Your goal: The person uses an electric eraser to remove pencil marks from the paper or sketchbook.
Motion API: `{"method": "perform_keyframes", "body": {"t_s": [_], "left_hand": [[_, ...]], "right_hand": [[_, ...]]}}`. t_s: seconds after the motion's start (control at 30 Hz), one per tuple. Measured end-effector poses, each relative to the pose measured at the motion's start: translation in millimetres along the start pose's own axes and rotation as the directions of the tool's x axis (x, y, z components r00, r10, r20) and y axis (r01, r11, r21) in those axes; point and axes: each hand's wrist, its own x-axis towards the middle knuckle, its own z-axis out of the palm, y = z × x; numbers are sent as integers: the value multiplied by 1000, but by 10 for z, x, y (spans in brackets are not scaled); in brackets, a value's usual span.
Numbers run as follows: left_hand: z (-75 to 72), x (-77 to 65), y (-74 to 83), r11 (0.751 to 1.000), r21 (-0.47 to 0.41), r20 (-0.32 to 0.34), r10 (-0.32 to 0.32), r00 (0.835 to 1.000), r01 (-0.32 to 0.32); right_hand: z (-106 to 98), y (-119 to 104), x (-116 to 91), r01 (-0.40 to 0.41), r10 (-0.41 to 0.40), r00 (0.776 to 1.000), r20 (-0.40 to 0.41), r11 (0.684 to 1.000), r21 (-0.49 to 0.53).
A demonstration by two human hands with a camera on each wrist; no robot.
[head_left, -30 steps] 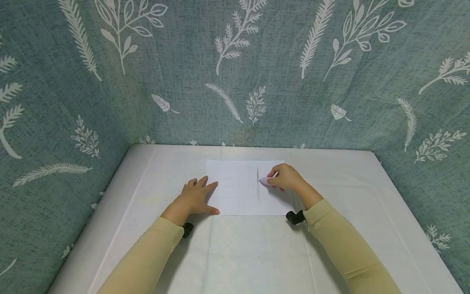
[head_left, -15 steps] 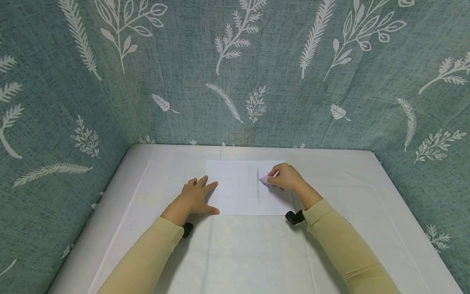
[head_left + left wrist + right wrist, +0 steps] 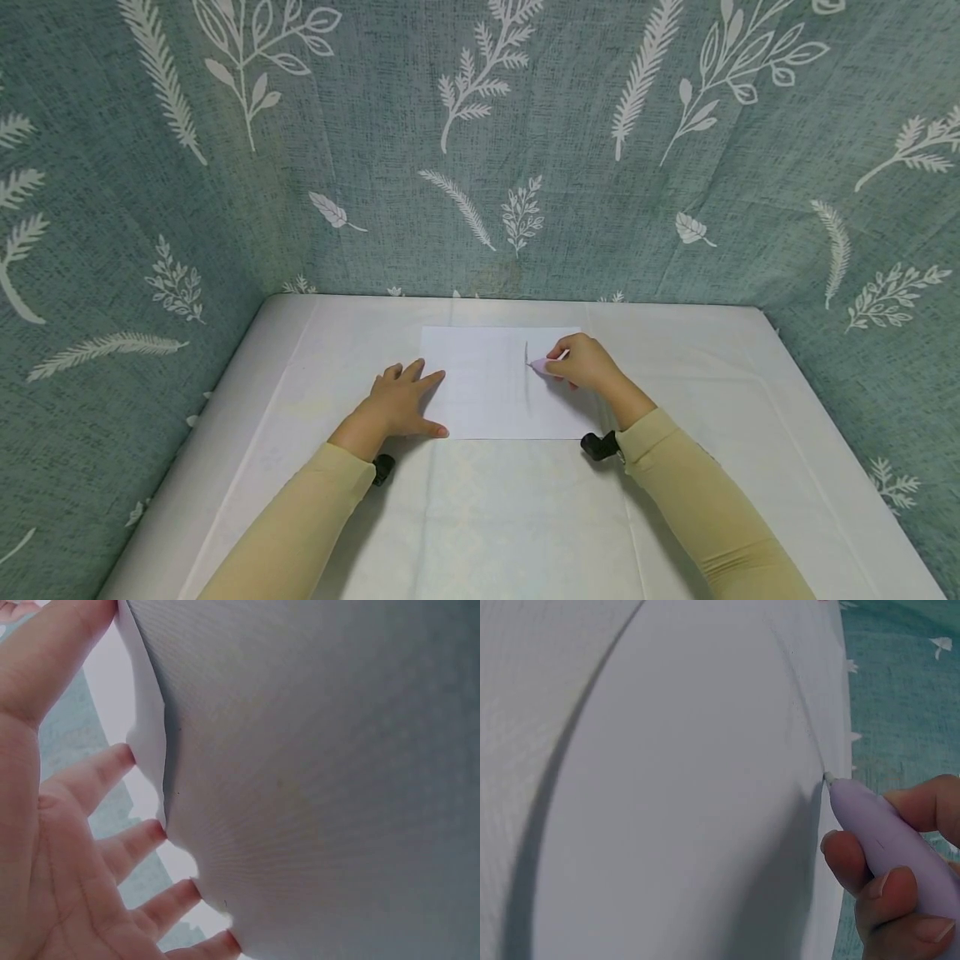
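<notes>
A sheet of white paper (image 3: 480, 383) lies on the white-covered table. My right hand (image 3: 581, 363) grips a chunky lilac pen-shaped eraser (image 3: 889, 832), thumb on one side and curled fingers on the other. Its small pale tip touches a grey line (image 3: 527, 351) on the paper's right half. Above the tip the line is darker; below it, only a faint smudge shows in the head view. My left hand (image 3: 401, 402) spreads its fingers over the paper's left edge, fingertips pressing down. In the left wrist view the fingers (image 3: 97, 776) look straight and apart, and the paper's edge lifts slightly.
The white cloth (image 3: 525, 517) covers the table out to its edges. Behind and at both sides hangs a green fabric (image 3: 390, 125) with white leaf prints. Black wrist cameras (image 3: 599, 446) sit below the sleeves, close to the cloth.
The eraser's tip has crept slightly away from me, up along the grey line, whose dark part looks a little shorter. My left hand and the paper have stayed still.
</notes>
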Motion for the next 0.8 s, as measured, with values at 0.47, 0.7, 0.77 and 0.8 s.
{"method": "perform_keyframes", "body": {"t_s": [0.47, 0.7, 0.77, 0.8], "left_hand": [[1, 3, -2, 1000, -5, 3, -1, 1000, 1], [-3, -1, 5, 1000, -8, 1, -6, 1000, 6], [-5, -1, 7, 1000, -9, 1, -6, 1000, 6], [-5, 0, 8, 1000, -10, 0, -6, 1000, 6]], "right_hand": [[13, 12, 18, -13, 13, 1000, -13, 1000, 1], [23, -5, 4, 0, 0, 1000, -6, 1000, -1], [20, -11, -1, -2, 2, 1000, -12, 1000, 2], [18, -13, -3, -4, 4, 1000, -15, 1000, 4]]}}
